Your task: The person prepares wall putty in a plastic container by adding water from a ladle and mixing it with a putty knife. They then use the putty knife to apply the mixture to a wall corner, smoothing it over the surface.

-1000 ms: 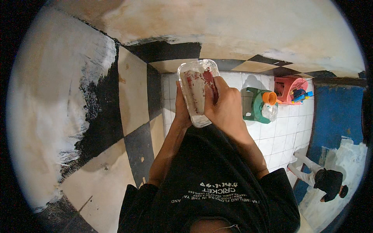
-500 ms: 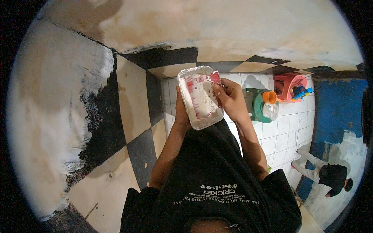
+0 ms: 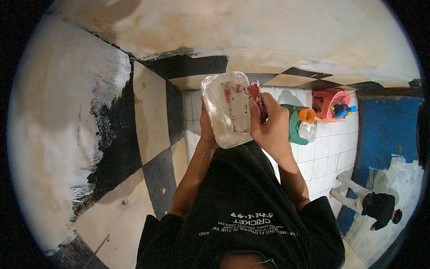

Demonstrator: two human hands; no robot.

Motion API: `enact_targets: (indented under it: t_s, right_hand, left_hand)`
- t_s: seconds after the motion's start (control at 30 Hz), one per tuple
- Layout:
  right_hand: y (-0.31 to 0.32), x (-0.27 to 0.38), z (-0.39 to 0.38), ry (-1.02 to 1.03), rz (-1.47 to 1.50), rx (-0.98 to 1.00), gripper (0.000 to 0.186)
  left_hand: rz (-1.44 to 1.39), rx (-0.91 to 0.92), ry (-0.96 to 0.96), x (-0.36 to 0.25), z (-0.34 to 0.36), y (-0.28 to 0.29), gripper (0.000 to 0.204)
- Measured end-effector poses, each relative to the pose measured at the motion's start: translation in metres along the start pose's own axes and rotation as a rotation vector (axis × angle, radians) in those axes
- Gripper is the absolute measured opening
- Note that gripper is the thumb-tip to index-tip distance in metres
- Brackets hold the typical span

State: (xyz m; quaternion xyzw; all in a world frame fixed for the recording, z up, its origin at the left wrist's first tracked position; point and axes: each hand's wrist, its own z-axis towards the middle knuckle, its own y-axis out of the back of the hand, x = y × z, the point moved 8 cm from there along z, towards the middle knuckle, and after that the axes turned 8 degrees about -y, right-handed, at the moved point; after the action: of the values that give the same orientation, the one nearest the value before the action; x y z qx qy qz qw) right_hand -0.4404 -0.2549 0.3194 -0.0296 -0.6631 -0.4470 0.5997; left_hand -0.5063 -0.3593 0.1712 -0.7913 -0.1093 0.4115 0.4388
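Note:
In front of my chest, a shallow rectangular tray (image 3: pixel 216 112) smeared with whitish paste is supported by my left hand (image 3: pixel 206 127). Its fingers wrap the tray's left side and mostly disappear behind it. My right hand (image 3: pixel 274 124) is closed on a red spreader (image 3: pixel 255 95), thumb on the near face. The spreader's wide blade is coated with white paste and lies over the right part of the tray. Whether the blade touches the tray's bottom, I cannot tell.
Checkered walls with white paint patches (image 3: pixel 112 71) stand left and ahead. On the white tile floor (image 3: pixel 320 154) are a green stool (image 3: pixel 296 127) carrying an orange dipper (image 3: pixel 307 115) and a plastic bag, and a pink stool (image 3: pixel 329 99). Another person (image 3: pixel 378 208) stands right, by a blue, partly white-painted surface.
The tray has shifted slightly up and left. My right hand has turned the spreader, so its red edge now stands more upright and its blade lies farther right over the tray.

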Motion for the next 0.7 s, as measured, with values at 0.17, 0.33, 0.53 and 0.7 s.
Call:
enact_targets:
  t_s: [0.17,0.33,0.53,0.7]
  right_hand:
    - [-0.010,0.010,-0.005,0.043,-0.225,0.044,0.006]
    - [-0.002,0.015,-0.005,-0.001,-0.172,0.001,0.006]
    - [-0.008,0.015,-0.004,0.040,-0.243,0.020,0.006]
    - [-0.011,0.018,-0.005,0.010,-0.214,0.012,0.004]
  left_hand:
    - [-0.082,0.051,0.030,-0.002,-0.004,-0.014,0.073]
    - [-0.057,0.089,0.014,-0.005,0.000,-0.015,0.074]
    - [-0.142,0.131,0.015,-0.004,-0.001,-0.015,0.074]
    - [-0.160,0.148,0.064,0.007,0.000,-0.003,0.073]
